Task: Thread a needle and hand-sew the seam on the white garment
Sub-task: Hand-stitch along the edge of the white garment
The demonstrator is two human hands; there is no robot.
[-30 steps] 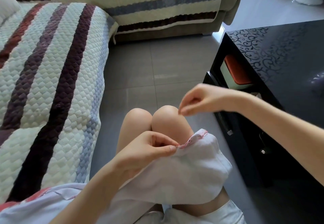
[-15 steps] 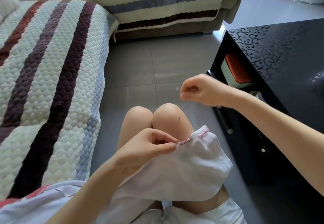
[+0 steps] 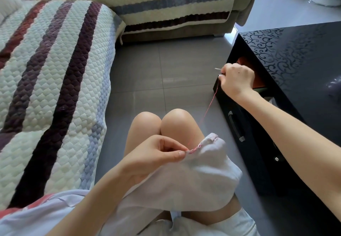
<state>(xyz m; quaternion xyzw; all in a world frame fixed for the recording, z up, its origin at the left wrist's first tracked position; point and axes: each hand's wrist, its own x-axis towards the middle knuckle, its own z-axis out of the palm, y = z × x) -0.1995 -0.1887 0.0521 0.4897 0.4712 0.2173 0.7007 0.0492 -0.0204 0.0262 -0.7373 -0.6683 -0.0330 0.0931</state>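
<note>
Two bare hands show: the left hand and the right hand. Between them are one white fabric garment, one thin silver needle and one strand of pink thread.

There are two bare knees, one knee and a second knee.

Two quilted striped sofa covers are in view: one cover along the floor's left edge and another cover along its far edge. One pale cushion sits at the far left corner.

One glossy black table with a scroll pattern stands at the floor's right edge. It carries one dark bar handle, one small round metal knob and one orange object.
</note>
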